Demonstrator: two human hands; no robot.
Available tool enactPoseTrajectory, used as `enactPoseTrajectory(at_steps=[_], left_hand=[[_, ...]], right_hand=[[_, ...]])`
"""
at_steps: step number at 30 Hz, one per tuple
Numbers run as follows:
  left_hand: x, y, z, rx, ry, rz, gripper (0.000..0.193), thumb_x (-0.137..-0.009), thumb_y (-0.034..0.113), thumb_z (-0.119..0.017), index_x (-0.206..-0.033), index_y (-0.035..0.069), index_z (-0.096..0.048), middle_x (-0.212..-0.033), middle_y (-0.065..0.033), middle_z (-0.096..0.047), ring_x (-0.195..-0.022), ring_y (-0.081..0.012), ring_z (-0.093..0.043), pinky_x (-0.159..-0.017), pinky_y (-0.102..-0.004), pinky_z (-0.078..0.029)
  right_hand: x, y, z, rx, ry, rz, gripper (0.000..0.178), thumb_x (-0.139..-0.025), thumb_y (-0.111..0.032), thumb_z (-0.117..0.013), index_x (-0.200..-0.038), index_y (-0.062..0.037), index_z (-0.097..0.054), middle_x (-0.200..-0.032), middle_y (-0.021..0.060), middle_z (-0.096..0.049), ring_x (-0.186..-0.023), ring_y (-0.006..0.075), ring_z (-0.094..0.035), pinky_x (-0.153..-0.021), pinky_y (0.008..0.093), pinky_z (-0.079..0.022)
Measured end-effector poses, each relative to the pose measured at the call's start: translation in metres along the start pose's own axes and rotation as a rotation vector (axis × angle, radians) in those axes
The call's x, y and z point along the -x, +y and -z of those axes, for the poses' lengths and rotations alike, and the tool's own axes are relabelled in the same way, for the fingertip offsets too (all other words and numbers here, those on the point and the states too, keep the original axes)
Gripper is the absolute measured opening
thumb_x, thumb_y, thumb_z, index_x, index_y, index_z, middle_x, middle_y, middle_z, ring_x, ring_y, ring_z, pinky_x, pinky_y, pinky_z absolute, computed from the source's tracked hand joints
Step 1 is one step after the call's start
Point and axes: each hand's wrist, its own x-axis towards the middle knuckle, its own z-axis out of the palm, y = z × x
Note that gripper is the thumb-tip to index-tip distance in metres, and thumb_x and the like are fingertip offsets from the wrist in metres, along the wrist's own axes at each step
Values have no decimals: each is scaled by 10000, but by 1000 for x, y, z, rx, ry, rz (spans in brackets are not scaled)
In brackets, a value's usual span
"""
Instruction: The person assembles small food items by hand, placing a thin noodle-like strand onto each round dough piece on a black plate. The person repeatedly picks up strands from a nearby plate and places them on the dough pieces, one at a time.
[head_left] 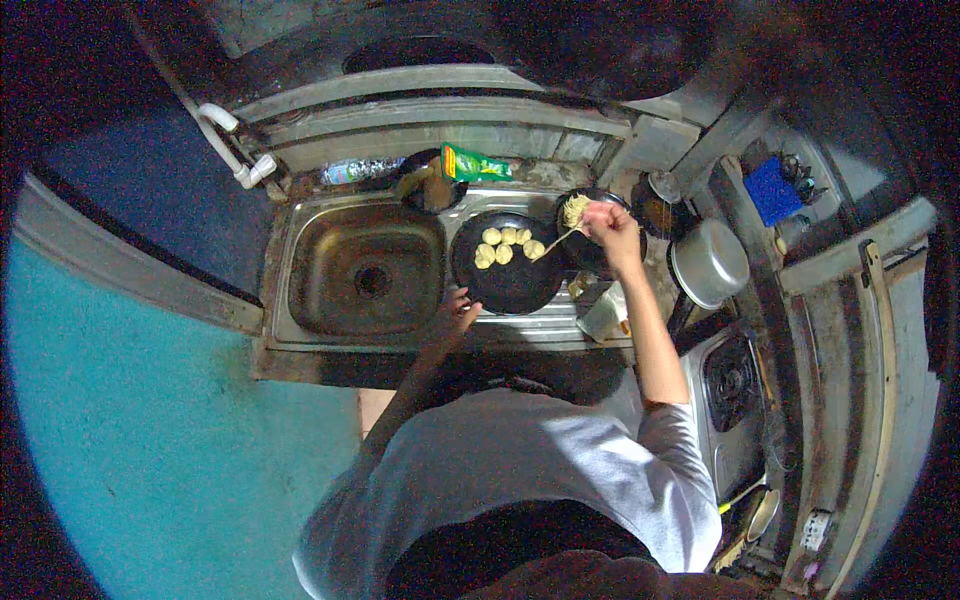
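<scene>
Several pale round balls point(503, 253) lie in the upper half of a dark round pan point(520, 290) on the sink's drainboard. To the right of it stands a second dark round pan point(590, 258), with a clump of pale noodle-like strands point(575, 210) showing at its far side. Above this second pan, my right hand point(610, 225) is closed in a pinch on a pale strand point(562, 242). The strand slants down left to the rightmost ball. My left hand point(462, 310) rests at the first pan's near-left rim, fingers apart and holding nothing.
A steel sink basin point(330, 275) lies left of the pan. Behind stand a clear bottle point(362, 171), a dark bowl point(445, 195) and a green packet point(475, 165). At right are a white container point(602, 316), a metal pot point(712, 264) and a stove point(728, 395).
</scene>
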Motion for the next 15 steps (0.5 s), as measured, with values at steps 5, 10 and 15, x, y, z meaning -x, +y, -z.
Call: enactPoseTrajectory(at_steps=[5,10,15], left_hand=[[12,-43,11,17,-29,-20,395,-799,189,-631,-1110,36,-439,-903,-90,-554,-835,-171,-561,-693,-291,-463],[10,-73,-6,84,-2,-147,345,-820,154,-603,-1096,60,-419,-870,-50,-535,-791,-137,-550,-665,-287,-461],[6,-90,-16,36,146,-101,376,-822,141,-597,-1135,60,-407,-824,-54,-552,-757,-147,-564,-675,-290,-470]], right_hand=[[-62,5,38,-150,72,6,211,-808,-28,-569,-1011,12,-526,-903,86,-618,-759,135,-596,-729,239,-490],[-104,29,65,-91,110,33,193,-808,-7,-559,-995,23,-520,-869,88,-614,-725,147,-588,-641,250,-485],[-121,50,82,-160,153,59,212,-783,-1,-602,-977,26,-524,-813,76,-614,-671,144,-586,-618,241,-478]])
